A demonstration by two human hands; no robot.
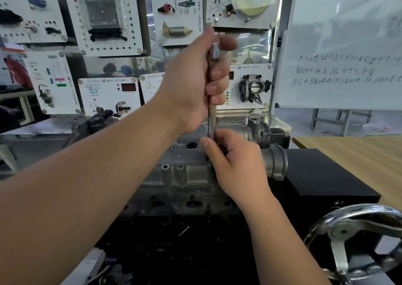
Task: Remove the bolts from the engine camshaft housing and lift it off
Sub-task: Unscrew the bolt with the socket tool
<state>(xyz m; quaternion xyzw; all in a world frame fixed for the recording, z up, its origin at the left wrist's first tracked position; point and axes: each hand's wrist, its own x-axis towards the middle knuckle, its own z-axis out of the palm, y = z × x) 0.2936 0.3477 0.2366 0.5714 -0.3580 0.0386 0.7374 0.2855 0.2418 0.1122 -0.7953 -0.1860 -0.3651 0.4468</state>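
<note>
We find the left hand [191,75] wrapped around the upper shaft of one socket driver [212,110], held upright, presumably to keep it square over a bolt. The right hand [235,160] has its grip pinching the shaft's lower end, apparently guiding it onto the fastener; the bolt itself is hidden. One camshaft housing [187,173] sits bolted on the engine, centre, on the black table [326,176]. One chrome handwheel [359,237] stands lower right.
</note>
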